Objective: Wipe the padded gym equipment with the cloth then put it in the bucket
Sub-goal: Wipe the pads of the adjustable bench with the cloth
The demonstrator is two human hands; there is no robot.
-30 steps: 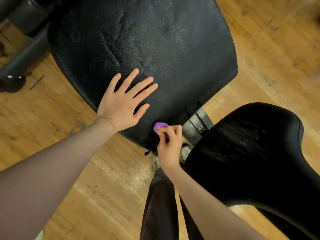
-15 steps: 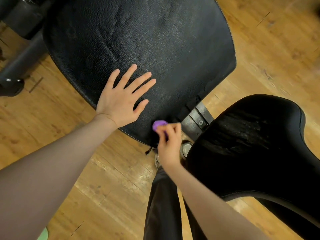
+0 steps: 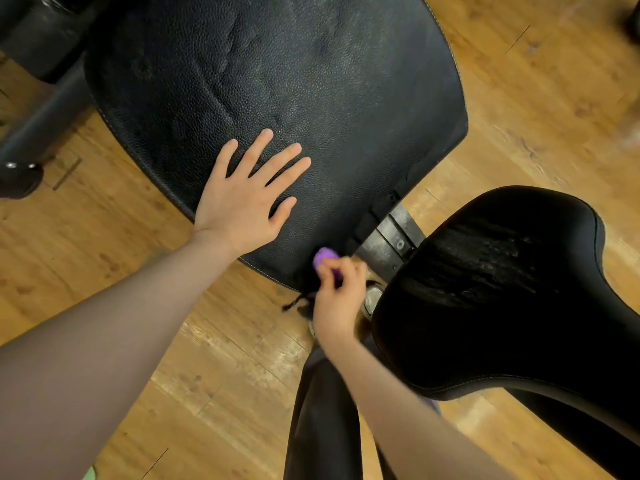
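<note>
The wiping step is in hand. The left hand [image 3: 242, 199] lies flat, fingers spread, on the large pad [image 3: 294, 98]. The right hand [image 3: 337, 292] pinches the bunched purple cloth [image 3: 323, 256] at the pad's near edge. Next move: the bucket, not in view.

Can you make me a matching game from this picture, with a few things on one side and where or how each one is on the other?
Things:
1. left hand
2. right hand
3. purple cloth
4. smaller black pad

States:
A. bunched at the near edge of the big pad
B. lying flat with fingers spread on the big pad
C. showing streaky marks on its top
D. gripping the cloth

Pairs: 1-B, 2-D, 3-A, 4-C
</note>
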